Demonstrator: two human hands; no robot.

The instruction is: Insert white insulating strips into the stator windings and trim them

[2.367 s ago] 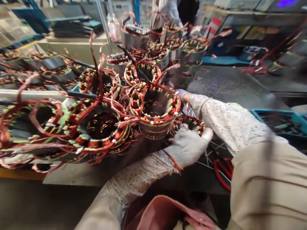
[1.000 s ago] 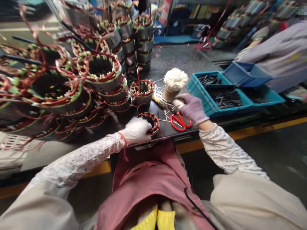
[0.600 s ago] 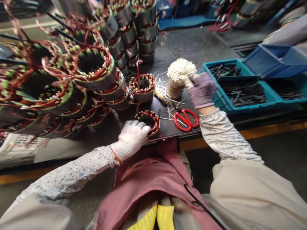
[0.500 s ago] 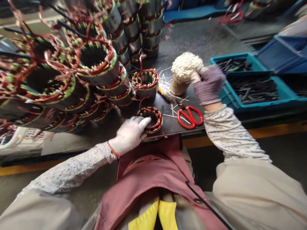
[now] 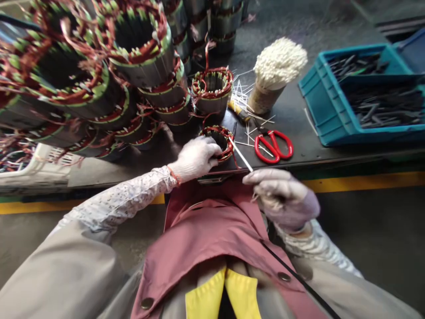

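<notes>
Near the table's front edge sits a small motor stator (image 5: 228, 153) with red windings. My white-gloved left hand (image 5: 198, 156) grips its left side, fingers curled over the rim. In a pinch, my gloved right hand (image 5: 285, 195) holds a thin white cotton swab (image 5: 243, 156) in front of the table edge. The swab's tip reaches the right rim of the windings; whether it touches I cannot tell. Behind and to the right stands a cup (image 5: 264, 98) packed with white-tipped cotton swabs (image 5: 280, 60). Another wound stator (image 5: 212, 104) stands just behind the gripped one.
Red-handled scissors (image 5: 274, 146) lie right of the stator, by a yellow-handled tool (image 5: 238, 110) and scattered white sticks (image 5: 241, 94). Stacked stators (image 5: 142, 66) crowd the left. A teal bin (image 5: 327, 110) with black pieces stands right; a white basket (image 5: 40, 161) is far left.
My right hand has left the cup of swabs and come down toward the stator, now with a cotton swab. My left hand stays at the stator. The view has shifted.
</notes>
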